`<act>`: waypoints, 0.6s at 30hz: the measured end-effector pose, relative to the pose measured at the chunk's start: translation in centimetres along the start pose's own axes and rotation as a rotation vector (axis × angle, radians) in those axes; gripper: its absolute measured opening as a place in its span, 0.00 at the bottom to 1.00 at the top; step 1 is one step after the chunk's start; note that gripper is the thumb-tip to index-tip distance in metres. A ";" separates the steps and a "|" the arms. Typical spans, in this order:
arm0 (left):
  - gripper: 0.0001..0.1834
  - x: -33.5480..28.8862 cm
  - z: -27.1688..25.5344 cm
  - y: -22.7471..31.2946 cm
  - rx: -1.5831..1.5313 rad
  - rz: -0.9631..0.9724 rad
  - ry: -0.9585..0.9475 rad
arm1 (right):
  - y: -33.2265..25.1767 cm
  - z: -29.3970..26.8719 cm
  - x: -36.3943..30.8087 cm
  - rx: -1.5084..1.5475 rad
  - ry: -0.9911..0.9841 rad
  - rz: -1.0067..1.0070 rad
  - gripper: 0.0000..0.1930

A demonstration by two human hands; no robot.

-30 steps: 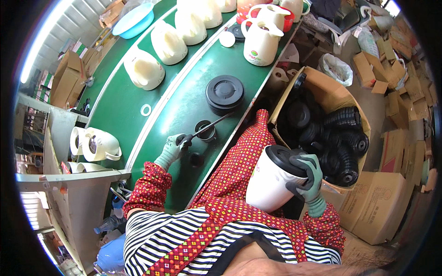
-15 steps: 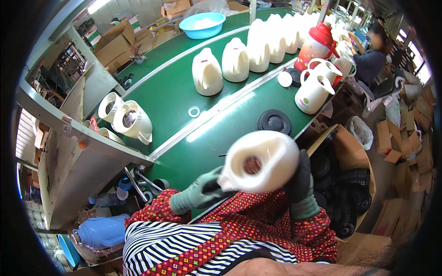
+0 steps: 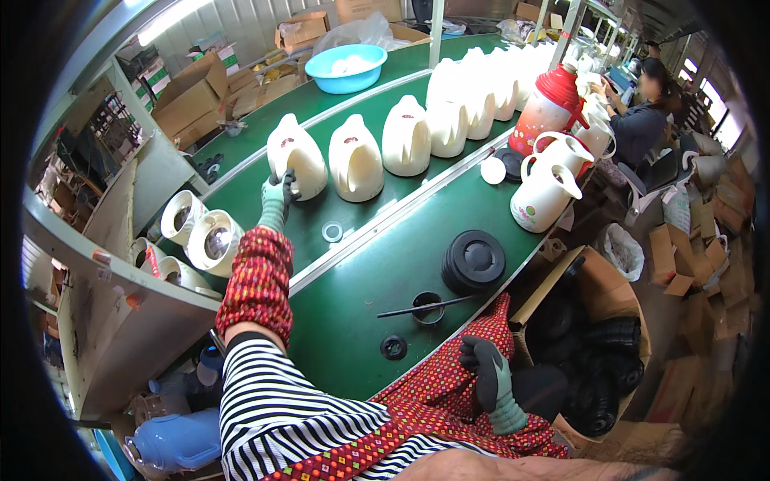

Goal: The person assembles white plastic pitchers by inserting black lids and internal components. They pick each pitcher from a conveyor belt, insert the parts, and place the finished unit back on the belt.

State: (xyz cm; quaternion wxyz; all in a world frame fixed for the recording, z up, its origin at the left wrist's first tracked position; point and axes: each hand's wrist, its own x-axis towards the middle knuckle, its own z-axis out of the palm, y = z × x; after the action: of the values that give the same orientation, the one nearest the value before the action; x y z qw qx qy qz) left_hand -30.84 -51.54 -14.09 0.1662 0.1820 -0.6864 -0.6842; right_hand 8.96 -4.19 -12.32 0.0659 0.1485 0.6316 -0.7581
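My left hand, in a grey-green glove with dark fingertips, reaches out to the far belt. Its fingers are closed on the lower front of a white thermos jug, which stands upright at the left end of a row of similar jugs. Close to my body, above the lap, my right hand wears a matching glove. Its fingers are loosely curled, with nothing visible in them. On the near belt lie a stack of black round bases, a black ring and a black cup with a dark rod across it.
A red-topped flask and white handled jugs stand at the right. White shells lie at the left beside a metal frame. A carton of black parts stands beside me. Farther right sits another person.
The white jug moved from both hands in front of me to the left end of the far row, with my left hand on it. My right hand let go and drew down.
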 end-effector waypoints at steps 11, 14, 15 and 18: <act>0.58 -9.0 -0.8 3.7 1.000 0.250 0.099 | 0.6 -0.4 0.6 -0.026 -0.063 0.027 0.27; 0.60 -14.8 -9.4 3.0 1.227 0.496 0.307 | 0.5 0.1 0.7 -0.044 -0.090 0.028 0.27; 0.60 -15.9 -11.6 2.5 1.341 0.487 0.429 | 0.3 0.3 0.6 -0.056 -0.090 0.030 0.27; 0.50 -18.0 -14.6 5.5 1.390 -0.052 0.370 | 0.0 0.6 0.5 -0.041 -0.136 0.021 0.22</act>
State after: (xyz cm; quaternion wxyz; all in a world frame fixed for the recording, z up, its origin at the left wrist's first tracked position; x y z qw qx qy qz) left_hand -8.19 -55.84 -8.10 0.1090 0.3748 -0.9193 -0.0507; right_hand 8.36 -4.75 -12.34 0.1195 0.1021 0.6394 -0.7527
